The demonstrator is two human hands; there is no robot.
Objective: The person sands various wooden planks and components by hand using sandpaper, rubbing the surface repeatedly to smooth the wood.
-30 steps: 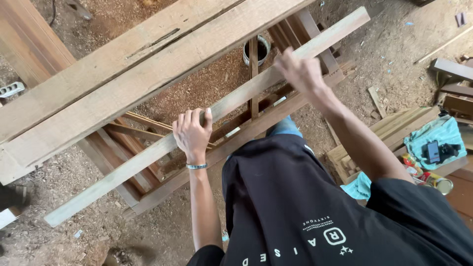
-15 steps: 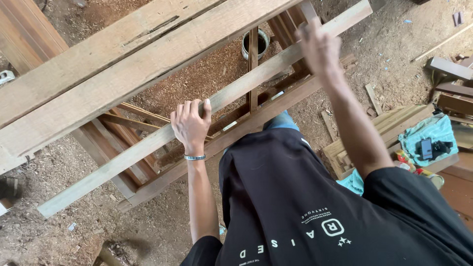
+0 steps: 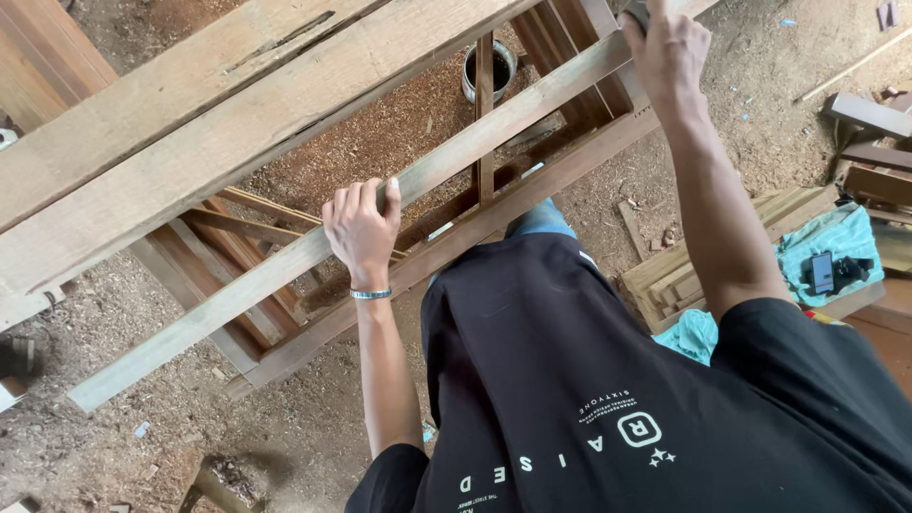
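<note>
A long pale wooden batten runs from lower left to upper right across a wooden frame. My left hand grips it near its middle, fingers curled over the top edge, a thin bracelet on the wrist. My right hand is closed on the same batten near its far upper right end, with something dark under the fingers. A second, darker rail runs parallel just below the batten. Two wide planks lie above it on the frame.
A dark round can stands on the sawdust floor under the frame. Stacked short boards and a turquoise cloth with a phone lie at right. Loose timber offcuts sit at the far right. Sawdust covers the ground.
My right hand has slid along the batten toward its upper right end. The left hand has kept its grip near the middle. The view has shifted closer.
</note>
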